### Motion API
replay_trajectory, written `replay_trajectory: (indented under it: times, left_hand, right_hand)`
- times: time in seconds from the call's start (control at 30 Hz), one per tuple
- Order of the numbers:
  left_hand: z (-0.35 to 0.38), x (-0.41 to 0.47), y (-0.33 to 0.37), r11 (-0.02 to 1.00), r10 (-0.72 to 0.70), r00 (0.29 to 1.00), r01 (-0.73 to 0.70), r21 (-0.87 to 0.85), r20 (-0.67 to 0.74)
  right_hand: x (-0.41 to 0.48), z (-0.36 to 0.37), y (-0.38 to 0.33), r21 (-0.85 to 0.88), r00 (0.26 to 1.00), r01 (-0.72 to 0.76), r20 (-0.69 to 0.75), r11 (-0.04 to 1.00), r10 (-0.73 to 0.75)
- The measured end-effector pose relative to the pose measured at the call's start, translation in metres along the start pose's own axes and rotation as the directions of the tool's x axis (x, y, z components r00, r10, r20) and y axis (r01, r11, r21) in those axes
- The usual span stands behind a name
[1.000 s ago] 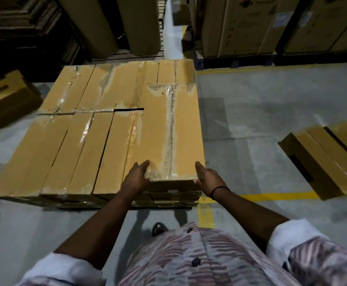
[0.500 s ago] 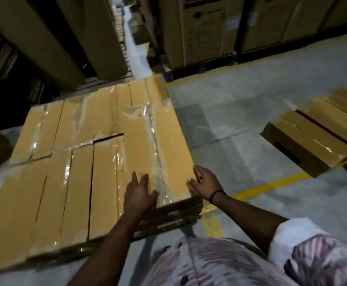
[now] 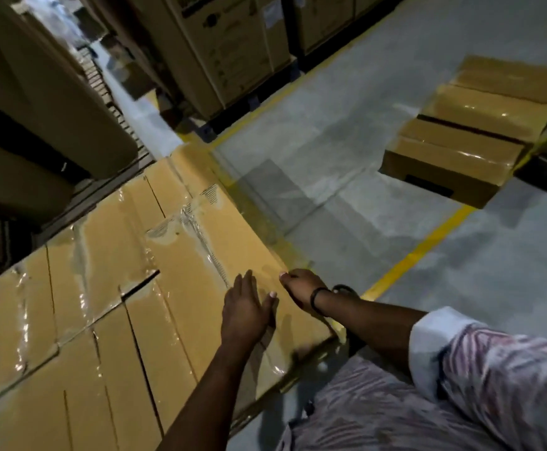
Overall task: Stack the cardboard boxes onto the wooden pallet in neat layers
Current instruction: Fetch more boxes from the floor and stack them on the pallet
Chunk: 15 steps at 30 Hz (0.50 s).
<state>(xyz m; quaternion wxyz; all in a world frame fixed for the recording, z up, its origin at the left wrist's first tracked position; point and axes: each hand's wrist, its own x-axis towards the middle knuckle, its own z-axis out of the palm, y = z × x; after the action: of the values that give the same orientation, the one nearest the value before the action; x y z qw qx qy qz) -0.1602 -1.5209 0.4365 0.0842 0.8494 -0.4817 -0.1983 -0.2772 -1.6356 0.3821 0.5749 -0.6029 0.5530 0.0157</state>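
Observation:
A flat layer of taped cardboard boxes [image 3: 80, 304] fills the lower left; the pallet beneath is hidden. The newest box [image 3: 200, 262], with a clear tape seam down its middle, lies on top at the layer's right edge. My left hand [image 3: 246, 307] rests flat on its top near the front, fingers straight. My right hand [image 3: 301, 284], with a black wristband, touches the box's right edge with its fingers bent over it. A group of several more boxes [image 3: 473, 131] stands on the floor at the upper right.
Tall printed cartons [image 3: 233, 50] stand on dark pallets at the back. Big brown rolls or cartons [image 3: 48, 92] rise at the left. Yellow floor lines [image 3: 418, 252] cross the grey concrete between the stack and the loose boxes. My striped shirt [image 3: 428, 402] fills the lower right.
My left hand moved from the box's front corner onto its top and slid right. My right hand stayed at the right edge. My head turned right, tilting the view.

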Motion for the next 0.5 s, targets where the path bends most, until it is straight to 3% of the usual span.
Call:
replay_trajectory:
  times: [0.23, 0.5]
  left_hand:
    - [-0.010, 0.089, 0.016, 0.996, -0.064, 0.997, 0.061, 0.072, 0.040]
    - [-0.035, 0.188, 0.016, 0.982, -0.166, 0.984, 0.159, 0.101, 0.058]
  right_hand:
    - [0.093, -0.011, -0.019, 0.071, 0.976, -0.167, 0.156, 0.983, 0.154]
    - [0.186, -0.011, -0.048, 0.002, 0.939, -0.195, 0.290, 0.981, 0.186]
